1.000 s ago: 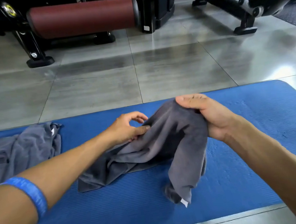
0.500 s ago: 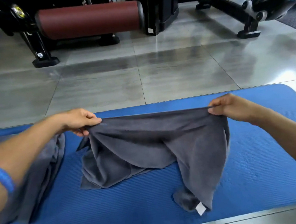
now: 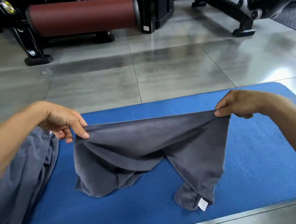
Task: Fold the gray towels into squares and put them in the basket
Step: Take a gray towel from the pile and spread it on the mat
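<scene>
While gym machines (image 3: pixel 82 17) stood on the tiled floor (image 3: pixel 138 75) beyond its far edge, the blue mat (image 3: pixel 263 162) lay under everything else. A second gray towel (image 3: pixel 20 181) lay crumpled over the mat's left edge. The gray towel (image 3: pixel 148 149) hung stretched above the mat's middle, its lower folds resting on the mat, a white tag (image 3: pixel 202 204) showing near the front edge. The left hand (image 3: pixel 63 121) pinched its upper left corner between thumb and fingers; the right hand (image 3: pixel 236 104) pinched the upper right corner.
</scene>
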